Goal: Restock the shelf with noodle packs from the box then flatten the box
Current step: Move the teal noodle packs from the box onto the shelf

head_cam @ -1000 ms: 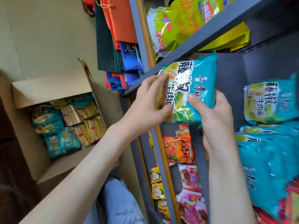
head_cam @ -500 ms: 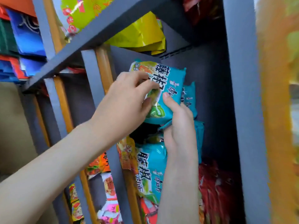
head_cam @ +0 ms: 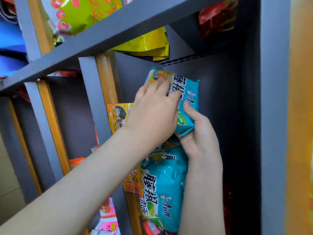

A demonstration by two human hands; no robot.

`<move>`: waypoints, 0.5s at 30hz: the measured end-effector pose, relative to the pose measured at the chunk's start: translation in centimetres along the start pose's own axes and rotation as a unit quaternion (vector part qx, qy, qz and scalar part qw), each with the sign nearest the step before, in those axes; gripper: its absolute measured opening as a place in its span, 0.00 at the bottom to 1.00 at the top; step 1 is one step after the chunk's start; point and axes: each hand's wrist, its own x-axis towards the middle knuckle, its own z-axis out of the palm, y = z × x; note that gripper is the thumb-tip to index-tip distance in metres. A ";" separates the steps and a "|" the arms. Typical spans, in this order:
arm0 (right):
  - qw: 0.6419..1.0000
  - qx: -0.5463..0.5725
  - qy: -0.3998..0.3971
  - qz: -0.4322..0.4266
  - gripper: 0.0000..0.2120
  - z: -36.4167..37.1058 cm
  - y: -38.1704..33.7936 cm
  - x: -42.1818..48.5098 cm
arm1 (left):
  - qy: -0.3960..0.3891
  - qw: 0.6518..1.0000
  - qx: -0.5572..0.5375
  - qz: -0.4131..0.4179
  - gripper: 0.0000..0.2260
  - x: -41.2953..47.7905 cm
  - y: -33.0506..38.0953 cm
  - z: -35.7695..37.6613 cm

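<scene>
A teal noodle pack (head_cam: 188,92) stands upright deep in a grey shelf bay (head_cam: 220,99), above a stack of teal noodle packs (head_cam: 162,187). My left hand (head_cam: 152,112) lies over the pack's front, fingers spread on its upper left part. My right hand (head_cam: 199,138) holds its lower right corner from below, thumb on the front. Both hands grip the same pack. The box is out of view.
The grey shelf board above (head_cam: 105,38) carries green-yellow bags (head_cam: 88,12) and a yellow bag (head_cam: 149,43). Orange packs (head_cam: 118,116) sit in the bay to the left, pink packs (head_cam: 108,216) lower down. A grey upright (head_cam: 274,116) bounds the bay on the right.
The view swung right, away from the box on the floor. Both hands carried the teal pack deeper into the shelf bay, above the stack.
</scene>
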 end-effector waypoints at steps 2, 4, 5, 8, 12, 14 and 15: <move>1.000 -0.024 0.019 0.002 0.17 -0.5 -0.4 0.8 | -0.022 1.000 -0.008 -0.004 0.21 0.8 0.0 0.7; 0.999 -0.040 0.030 0.006 0.19 -1.1 -0.5 1.7 | -0.034 0.999 0.004 -0.012 0.20 1.4 0.3 1.3; 0.998 -0.046 0.032 0.005 0.18 -1.4 -0.6 2.1 | -0.042 0.999 0.015 -0.021 0.21 1.7 0.5 1.6; 0.995 -0.086 0.050 -0.018 0.16 -2.5 -0.7 3.7 | -0.095 0.994 0.033 -0.049 0.22 2.6 0.8 2.7; 0.984 -0.167 0.062 -0.015 0.16 -3.7 0.2 5.6 | -0.210 0.974 0.059 -0.063 0.24 3.2 0.7 4.8; 0.983 -0.173 0.065 0.005 0.17 -4.1 0.9 6.1 | -0.245 0.963 0.079 -0.084 0.28 3.2 0.5 5.7; 0.984 -0.169 0.064 0.010 0.17 -4.4 1.1 6.4 | -0.254 0.959 0.085 -0.092 0.30 3.1 0.5 6.0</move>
